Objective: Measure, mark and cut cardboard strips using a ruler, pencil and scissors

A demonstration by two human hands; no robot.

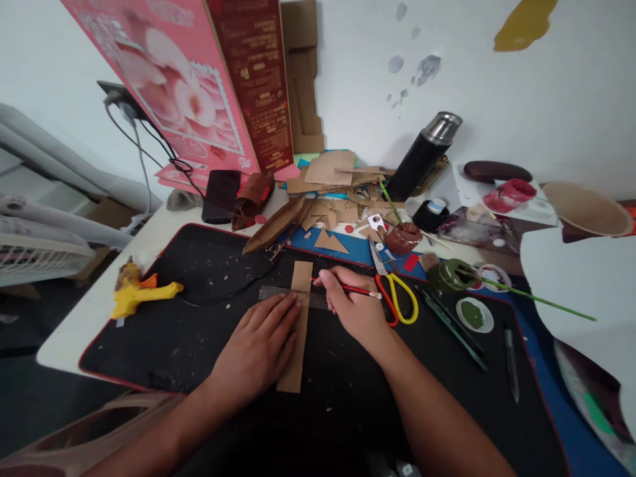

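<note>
A strip of cardboard (292,358) lies lengthwise on the black mat, and a clear ruler (271,291) crosses it near its far end. My left hand (258,338) rests flat on the ruler and the strip, its fingers stretched out. In my right hand (355,308) is a red pencil (358,289), gripped between thumb and fingers, with its tip beside the strip's right edge. Part of the ruler is hidden under my hands. Just right of my right hand lie scissors (397,298) with red and yellow handles.
A yellow glue gun (142,291) sits on the mat's left. Cardboard scraps (338,209), a phone (221,197) and a black thermos (422,156) are at the back. Paint jars (450,275), a green paint lid (474,315) and a craft knife (454,328) lie right.
</note>
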